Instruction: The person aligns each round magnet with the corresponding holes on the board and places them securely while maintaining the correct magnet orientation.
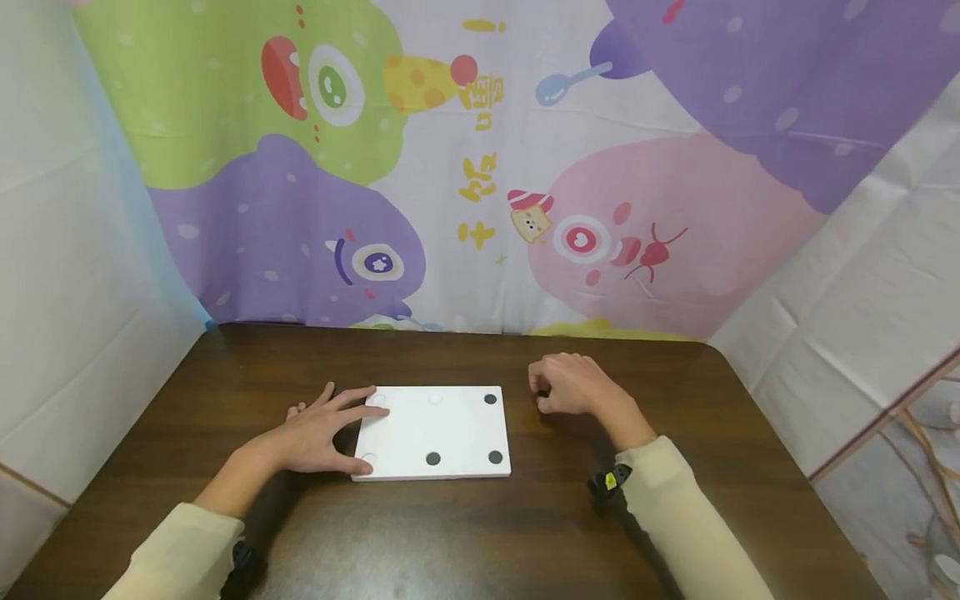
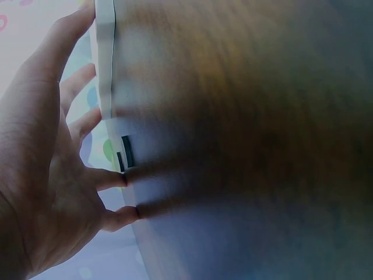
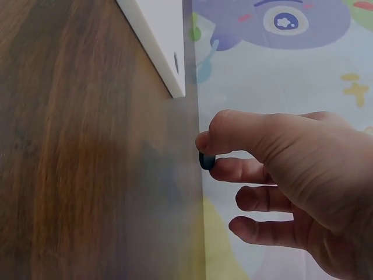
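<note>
A white rectangular board (image 1: 450, 429) lies flat on the table. Dark round discs (image 1: 432, 458) show at three of its spots, and pale round marks (image 1: 435, 399) at others. Spread over its left end is my left hand (image 1: 318, 433), thumb and two fingers touching the board. Two dark flat pieces (image 2: 127, 151) sit by that hand's outer fingertips in the left wrist view. To the board's right, my right hand (image 1: 573, 385) pinches a small dark disc (image 3: 207, 161) between thumb and index finger, the other fingers curled.
The brown wooden table (image 1: 420, 533) ends at a cartoon-printed curtain (image 1: 480, 292) behind the board. Pale fabric walls (image 1: 67, 250) stand on both sides. Black straps (image 1: 609, 483) sit at the wrists.
</note>
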`<state>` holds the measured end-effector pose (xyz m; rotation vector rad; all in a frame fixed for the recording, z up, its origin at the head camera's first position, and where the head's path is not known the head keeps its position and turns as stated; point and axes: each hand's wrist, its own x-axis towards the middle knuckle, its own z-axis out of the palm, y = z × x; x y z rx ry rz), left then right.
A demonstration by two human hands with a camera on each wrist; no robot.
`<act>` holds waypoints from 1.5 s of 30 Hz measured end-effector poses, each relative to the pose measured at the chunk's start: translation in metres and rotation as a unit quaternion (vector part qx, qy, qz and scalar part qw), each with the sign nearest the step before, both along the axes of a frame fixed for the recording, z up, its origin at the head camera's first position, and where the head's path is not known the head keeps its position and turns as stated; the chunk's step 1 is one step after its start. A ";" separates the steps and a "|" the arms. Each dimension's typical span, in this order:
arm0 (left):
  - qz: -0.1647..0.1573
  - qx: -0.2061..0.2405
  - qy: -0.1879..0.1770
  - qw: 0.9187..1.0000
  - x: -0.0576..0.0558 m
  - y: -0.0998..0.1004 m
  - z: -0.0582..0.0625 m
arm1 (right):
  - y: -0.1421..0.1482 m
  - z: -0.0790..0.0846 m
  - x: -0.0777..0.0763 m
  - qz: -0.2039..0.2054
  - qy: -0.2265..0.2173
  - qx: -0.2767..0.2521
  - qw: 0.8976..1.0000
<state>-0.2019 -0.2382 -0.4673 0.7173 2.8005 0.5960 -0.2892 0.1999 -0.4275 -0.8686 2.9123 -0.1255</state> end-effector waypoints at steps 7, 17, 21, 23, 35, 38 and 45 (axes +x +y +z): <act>0.000 0.003 -0.001 1.000 0.001 0.000 -0.002 | -0.009 0.002 -0.001 0.005 -0.012 -0.001 1.000; -0.005 0.009 0.005 1.000 0.000 -0.001 0.000 | -0.024 -0.001 -0.003 0.018 -0.023 -0.014 0.999; -0.004 0.007 0.007 1.000 0.000 -0.001 0.000 | -0.031 0.000 -0.004 0.024 -0.023 -0.012 0.999; -0.005 0.006 0.009 1.000 0.000 -0.001 0.000 | -0.035 0.001 -0.004 0.028 -0.023 -0.010 0.999; -0.005 0.008 0.012 1.000 0.000 -0.001 -0.001 | -0.051 0.000 -0.005 0.045 -0.015 -0.011 0.999; -0.005 0.008 0.014 1.000 -0.001 -0.001 -0.002 | -0.055 -0.001 -0.005 0.042 -0.017 -0.009 0.999; -0.005 0.006 0.012 1.000 0.000 -0.002 -0.002 | -0.063 0.001 -0.002 0.039 -0.016 -0.006 0.999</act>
